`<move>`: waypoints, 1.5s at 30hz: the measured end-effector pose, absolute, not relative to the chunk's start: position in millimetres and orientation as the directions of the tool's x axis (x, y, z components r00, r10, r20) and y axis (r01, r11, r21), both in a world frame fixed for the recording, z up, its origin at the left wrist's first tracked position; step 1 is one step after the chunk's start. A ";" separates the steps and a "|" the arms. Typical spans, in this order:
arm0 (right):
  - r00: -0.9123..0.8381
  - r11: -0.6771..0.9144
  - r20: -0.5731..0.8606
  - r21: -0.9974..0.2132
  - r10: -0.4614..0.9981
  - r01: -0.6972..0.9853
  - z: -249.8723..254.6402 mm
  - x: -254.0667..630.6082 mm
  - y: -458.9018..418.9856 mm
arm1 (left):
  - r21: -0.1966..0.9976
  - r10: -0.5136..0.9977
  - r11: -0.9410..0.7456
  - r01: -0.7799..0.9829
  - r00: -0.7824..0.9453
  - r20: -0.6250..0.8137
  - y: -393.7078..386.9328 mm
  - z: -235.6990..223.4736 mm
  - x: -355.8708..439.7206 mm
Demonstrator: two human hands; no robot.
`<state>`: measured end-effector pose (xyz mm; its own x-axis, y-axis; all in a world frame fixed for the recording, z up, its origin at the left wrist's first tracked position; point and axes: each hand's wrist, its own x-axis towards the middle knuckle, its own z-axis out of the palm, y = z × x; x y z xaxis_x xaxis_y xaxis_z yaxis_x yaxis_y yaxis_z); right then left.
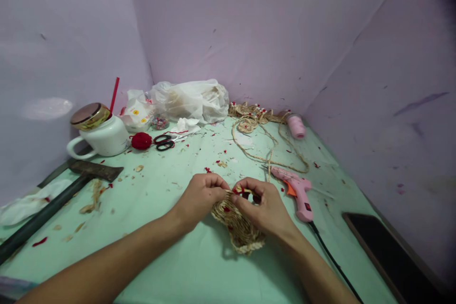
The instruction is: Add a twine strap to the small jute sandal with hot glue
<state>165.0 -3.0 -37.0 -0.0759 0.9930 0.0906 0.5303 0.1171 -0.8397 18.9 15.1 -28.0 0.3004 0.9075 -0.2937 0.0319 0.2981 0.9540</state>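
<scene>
Head view: left hand (pixel 201 197) and right hand (pixel 263 203) are pinching the far end of a woven straw-rope piece (pixel 238 228), its length running toward the wearer over the desk (pixel 178 268), nearer the right hand.

Glue gun (pixel 300 189) right of woven piece (pixel 238 228); hammer (pixel 60 203) left.

I can't read any words or numbers from where I stand. The white packet (pixel 133 104) has two small yellow signs on its front, one above the other, with a bit of red in them, too tiny to make out. The white mug (pixel 103 143) has faint marks low on its side, too blurry to read. The red switch (pixel 308 207) on the glue gun (pixel 302 194) is too small to read.
</scene>
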 end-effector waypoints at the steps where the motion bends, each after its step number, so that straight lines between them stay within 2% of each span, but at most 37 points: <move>1: -0.069 0.109 0.085 -0.837 0.994 0.537 -37.2 165.1 -3.0 | 0.955 0.909 0.294 0.038 0.298 -0.291 15.0 -28.1 18.6; 7: -0.052 0.114 0.102 -0.875 0.993 0.470 -38.9 160.2 -6.0 | 0.970 0.903 0.233 0.076 0.352 -0.245 16.3 -30.1 16.3; 16: -0.034 0.150 0.156 -0.830 0.987 0.538 -44.7 158.4 -7.2 | 0.971 0.930 0.233 0.049 0.281 -0.237 13.5 -31.3 22.0; 20: -0.068 0.190 0.184 -0.800 0.980 0.569 -46.3 156.2 -9.1 | 0.968 0.919 0.196 0.157 0.316 -0.237 18.0 -28.3 15.2; 23: -0.147 0.286 0.248 -0.753 0.958 0.593 -45.0 155.4 -11.2 | 0.942 0.873 0.179 0.283 0.396 -0.285 22.2 -22.2 7.4; 25: -0.205 0.367 0.308 -0.711 0.929 0.600 -39.7 156.8 -11.3 | 0.938 0.842 0.161 0.308 0.452 -0.293 21.7 -16.8 3.7; 26: -0.228 0.410 0.344 -0.686 0.911 0.602 -35.4 158.0 -10.6 | 0.945 0.850 0.120 0.305 0.460 -0.256 20.0 -14.4 2.9; 28: -0.274 0.494 0.421 -0.616 0.865 0.614 -24.9 161.0 -7.5 | 0.949 0.916 -0.076 0.307 0.398 -0.056 14.9 -11.9 3.0; 30: -0.315 0.557 0.484 -0.515 0.816 0.652 -15.8 163.7 -2.4 | 0.873 0.936 -0.315 0.372 0.271 0.223 10.3 -14.2 4.7; 31: -0.332 0.566 0.493 -0.465 0.804 0.681 -13.2 164.7 0.6 | 0.823 0.923 -0.382 0.421 0.226 0.312 9.2 -16.9 5.6; 32: -0.336 0.553 0.484 -0.428 0.808 0.715 -12.3 165.3 3.7 | 0.789 0.919 -0.393 0.471 0.197 0.340 9.1 -20.3 6.3; 35: -0.344 0.501 0.405 -0.391 0.847 0.772 -19.1 165.4 11.2 | 0.783 0.969 -0.243 0.572 0.172 0.176 14.4 -29.3 6.0; 37: -0.327 0.482 0.404 -0.382 0.854 0.788 -26.9 164.4 13.8 | 0.792 0.982 -0.160 0.589 0.173 0.071 19.4 -30.9 4.4; 40: -0.280 0.457 0.424 -0.406 0.861 0.791 -35.6 161.3 16.0 | 0.786 0.982 -0.132 0.604 0.185 0.022 25.3 -26.5 1.3; 45: -0.225 0.399 0.380 -0.479 0.897 0.782 -40.1 152.3 21.9 | 0.758 0.971 -0.118 0.641 0.236 -0.049 34.3 -15.6 -6.8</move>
<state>152.3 21.9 -40.1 -0.2248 0.8973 0.3798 0.7820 0.3987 -0.4791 -6.8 34.3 -15.6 0.2360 0.9705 -0.0486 0.6414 -0.1180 0.7581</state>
